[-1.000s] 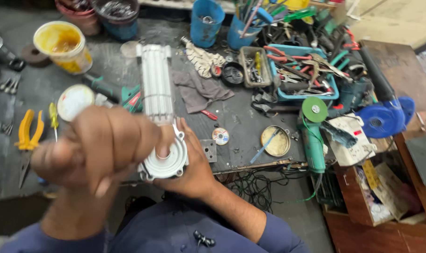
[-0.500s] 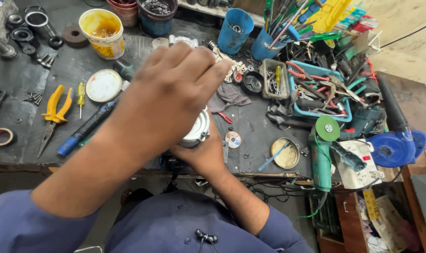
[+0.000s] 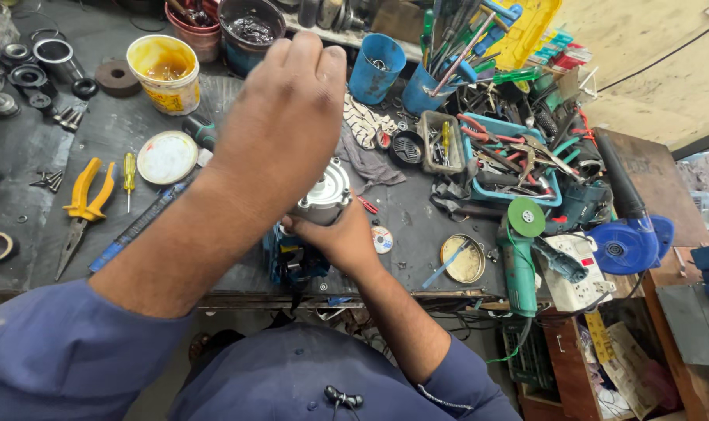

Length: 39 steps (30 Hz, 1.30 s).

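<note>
The silver metal housing (image 3: pixel 323 195), a round cast part with a flanged rim, sits above the near edge of the dark counter (image 3: pixel 27 156), and everything here is placed from it. The right hand (image 3: pixel 340 243) comes up from below the housing, its grip wrapped against the underside so that the part is pinched between thumb and fingers. The left hand (image 3: pixel 280 125) lies over the housing from the upper left, covering much of it; whether its grip is closed on the part or only resting there cannot be told. Directly under the housing is a blue power tool body (image 3: pixel 292 261). To the left of the housing lie a white round lid (image 3: pixel 167 157) and orange-handled pliers (image 3: pixel 85 204). Up and left stands a yellow grease tub (image 3: pixel 164 72). To the right lies a green angle grinder (image 3: pixel 520 257).
</note>
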Tool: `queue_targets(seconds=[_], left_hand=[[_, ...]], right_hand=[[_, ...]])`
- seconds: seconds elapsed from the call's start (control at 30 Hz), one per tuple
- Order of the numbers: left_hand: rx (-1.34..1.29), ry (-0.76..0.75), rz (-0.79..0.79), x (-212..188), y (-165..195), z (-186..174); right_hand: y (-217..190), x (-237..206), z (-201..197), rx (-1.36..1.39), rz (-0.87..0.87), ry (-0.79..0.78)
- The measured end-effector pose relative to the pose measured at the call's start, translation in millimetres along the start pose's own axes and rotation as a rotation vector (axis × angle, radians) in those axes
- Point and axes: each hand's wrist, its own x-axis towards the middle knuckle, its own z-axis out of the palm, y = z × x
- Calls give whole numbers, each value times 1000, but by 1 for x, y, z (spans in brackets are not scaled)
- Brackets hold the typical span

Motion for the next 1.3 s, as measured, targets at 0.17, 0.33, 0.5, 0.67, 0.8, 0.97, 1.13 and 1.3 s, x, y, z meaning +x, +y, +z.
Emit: queue_targets(seconds=[0.17,0.33,0.5,0.67,0.8,0.97,1.13,1.3], left_hand=[[14,12,-43,-3,4,4],[-83,48,-6,-6,2,2],[-124,30,40,-4,1,-1],[-106,74,12,-2,7,-1],[-92,122,-34,0,18,0],[-409,206,-19,-5,21,6],[-1790,-62,-102,-5,8,18],[-1189,-132,104,9,5,13]], right_hand=[[1,-1,0,-39,-23,43],[1,-1,-2,-1,4,31],[3,-3,-2,-17,0,45],[8,-2,-3,0,0,31],[12,0,-5,-72,-24,57],[13,-2,-7,-166,-21,59],[6,-6,-12,-123,-9,-7],[5,-6,-18,-154,51,-22]])
